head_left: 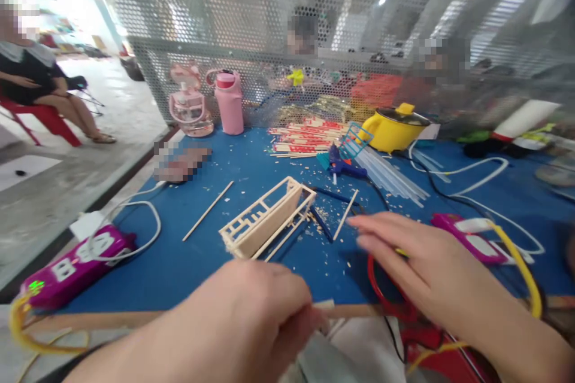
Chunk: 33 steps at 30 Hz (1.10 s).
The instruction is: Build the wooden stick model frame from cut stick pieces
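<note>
My left hand (pixel 265 305) is closed at the table's front edge. A pale end shows beside its fingertips, but what the fingers hold is hidden. With fingers stretched out, my right hand (pixel 417 257) hovers over the right front of the table, its fingertips close to a thin wooden stick (pixel 345 215). A red-handled tool (pixel 374 278) lies partly hidden beneath that hand. Between and beyond both hands, a small frame built of wooden sticks (pixel 269 215) rests on its side. Another wooden stick (pixel 207 210) lies to its left.
Behind the frame are a blue glue gun (pixel 345 167), clear glue sticks (pixel 390 176), a pile of chopsticks (pixel 305 136) and a yellow pot (pixel 395 130). Purple power strips (pixel 85 266) with cables lie on both sides. Pink bottles (pixel 230 105) stand by the mesh screen (pixel 224 12). A person (pixel 36 78) sits at left.
</note>
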Available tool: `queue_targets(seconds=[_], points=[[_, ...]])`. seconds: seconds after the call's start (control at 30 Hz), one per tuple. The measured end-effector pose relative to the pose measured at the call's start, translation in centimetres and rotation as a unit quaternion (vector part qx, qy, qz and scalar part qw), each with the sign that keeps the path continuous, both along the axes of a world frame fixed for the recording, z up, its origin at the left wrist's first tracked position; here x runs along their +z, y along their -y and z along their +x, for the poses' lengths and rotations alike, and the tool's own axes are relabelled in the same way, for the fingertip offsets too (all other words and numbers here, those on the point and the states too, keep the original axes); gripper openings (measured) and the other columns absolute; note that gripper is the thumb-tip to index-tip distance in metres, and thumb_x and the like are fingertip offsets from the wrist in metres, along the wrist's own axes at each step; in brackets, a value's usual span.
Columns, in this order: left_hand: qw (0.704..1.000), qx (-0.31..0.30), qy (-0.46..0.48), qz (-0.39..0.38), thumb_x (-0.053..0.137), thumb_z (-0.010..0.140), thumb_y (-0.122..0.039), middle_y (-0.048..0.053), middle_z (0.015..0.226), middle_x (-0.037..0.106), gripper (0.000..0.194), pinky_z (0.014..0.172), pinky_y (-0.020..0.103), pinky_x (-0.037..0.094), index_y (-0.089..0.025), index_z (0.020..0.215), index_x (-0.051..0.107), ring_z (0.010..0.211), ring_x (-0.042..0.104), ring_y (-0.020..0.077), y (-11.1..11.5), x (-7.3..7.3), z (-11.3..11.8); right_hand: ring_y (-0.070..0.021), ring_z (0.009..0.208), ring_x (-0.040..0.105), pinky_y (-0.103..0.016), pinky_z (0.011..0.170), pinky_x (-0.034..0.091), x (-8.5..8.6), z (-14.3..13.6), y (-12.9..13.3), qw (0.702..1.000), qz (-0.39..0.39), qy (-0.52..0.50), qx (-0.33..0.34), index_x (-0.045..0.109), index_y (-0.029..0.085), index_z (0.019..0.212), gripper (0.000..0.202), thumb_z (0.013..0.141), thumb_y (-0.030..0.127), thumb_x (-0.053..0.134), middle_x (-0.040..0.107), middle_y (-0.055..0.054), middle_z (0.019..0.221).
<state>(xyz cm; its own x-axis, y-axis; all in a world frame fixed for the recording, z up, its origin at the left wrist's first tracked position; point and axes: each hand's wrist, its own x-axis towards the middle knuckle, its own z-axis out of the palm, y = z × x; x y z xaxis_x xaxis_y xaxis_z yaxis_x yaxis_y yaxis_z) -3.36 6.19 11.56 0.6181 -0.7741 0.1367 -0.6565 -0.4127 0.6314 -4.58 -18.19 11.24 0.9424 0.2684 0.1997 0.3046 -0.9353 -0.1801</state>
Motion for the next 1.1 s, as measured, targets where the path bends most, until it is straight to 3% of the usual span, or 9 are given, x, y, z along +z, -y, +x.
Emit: queue_targets(seconds=[0.07,0.17,0.4,0.5,0.63,0.73,0.83,0.9,1.1], points=[[1.000,0.015,-0.008,-0.011,0.055,0.085,-0.022,0.000,0.053,0.059,0.024,0.043,0.022,0.030,-0.021,0.063,0.064,0.045,0.048,0.0104,-0.7,1.2,1.7,-0.0200,0.086,0.066,-0.029,0.070,0.053,2.0,0.1,-2.2,0.978,0.085,-0.048,0.186,0.066,0.029,0.110,0.026,0.091,0.030,0.048,0.071,-0.003,0.098],[0.997,0.022,-0.053,-0.049,0.059,0.081,-0.025,-0.002,0.049,0.056,0.023,0.043,0.021,0.030,-0.021,0.060,0.066,0.043,0.045,0.0098,-1.7,2.4,4.2,-0.0151,0.073,0.066,-0.025,0.065,0.052,3.8,1.3,-4.8,0.957,0.120,-0.056,0.258,0.070,0.029,0.101,0.020,0.090,0.027,0.053,0.072,0.001,0.087],[0.985,0.019,-0.158,-0.059,0.059,0.081,-0.029,-0.004,0.045,0.047,0.030,0.043,0.020,0.027,-0.018,0.053,0.062,0.042,0.038,0.0072,-2.8,2.3,7.5,-0.0128,0.065,0.063,-0.024,0.059,0.047,4.5,6.7,-6.8,0.957,0.111,-0.066,0.259,0.071,0.025,0.076,0.014,0.084,0.023,0.060,0.069,0.003,0.074],[0.964,0.098,-0.200,-0.144,0.062,0.077,-0.039,-0.004,0.049,0.046,0.032,0.043,0.018,0.026,-0.016,0.055,0.060,0.044,0.038,0.0063,-3.2,0.7,9.7,-0.0113,0.058,0.061,-0.022,0.053,0.045,3.8,9.1,-7.3,0.955,0.170,-0.128,0.206,0.070,0.025,0.089,0.014,0.082,0.020,0.059,0.067,0.004,0.069],[0.888,0.217,-0.310,-0.262,0.052,0.083,-0.047,0.001,0.064,0.058,0.036,0.045,0.018,0.037,-0.014,0.077,0.063,0.051,0.050,0.0090,-3.2,-2.6,12.7,-0.0123,0.061,0.061,-0.023,0.054,0.047,2.3,12.0,-7.7,0.931,0.253,-0.236,0.119,0.069,0.023,0.101,0.026,0.076,0.022,0.061,0.067,0.004,0.069],[0.821,0.191,-0.476,-0.250,0.054,0.082,-0.037,0.006,0.073,0.066,0.025,0.053,0.022,0.046,-0.013,0.090,0.059,0.060,0.059,0.0130,-2.8,-4.3,13.4,-0.0111,0.057,0.057,-0.022,0.050,0.043,1.7,13.3,-8.1,0.930,0.209,-0.289,0.083,0.073,0.021,0.087,0.017,0.076,0.025,0.061,0.067,0.003,0.067],[0.764,0.150,-0.573,-0.256,0.059,0.075,-0.022,0.007,0.075,0.068,0.026,0.058,0.026,0.049,-0.014,0.100,0.055,0.059,0.062,0.0132,-2.8,-4.6,12.8,-0.0092,0.050,0.052,-0.020,0.043,0.037,1.3,13.8,-8.6,0.929,0.181,-0.316,0.072,0.071,0.021,0.089,0.018,0.077,0.025,0.058,0.066,0.003,0.064],[0.756,0.124,-0.586,-0.263,0.063,0.070,-0.015,0.007,0.077,0.069,0.038,0.058,0.024,0.049,-0.014,0.107,0.053,0.057,0.061,0.0119,-3.0,-4.5,12.5,-0.0080,0.045,0.048,-0.019,0.040,0.034,1.1,13.9,-8.9,0.929,0.171,-0.320,0.074,0.067,0.022,0.093,0.018,0.077,0.024,0.058,0.064,0.005,0.061],[0.788,0.087,-0.554,-0.256,0.063,0.071,-0.006,0.005,0.073,0.069,0.057,0.054,0.018,0.044,-0.013,0.125,0.045,0.055,0.060,0.0090,-3.5,-4.4,12.1,-0.0064,0.039,0.040,-0.017,0.035,0.029,0.7,14.0,-8.9,0.923,0.139,-0.344,0.101,0.050,0.023,0.091,0.014,0.079,0.021,0.054,0.060,0.009,0.056]])
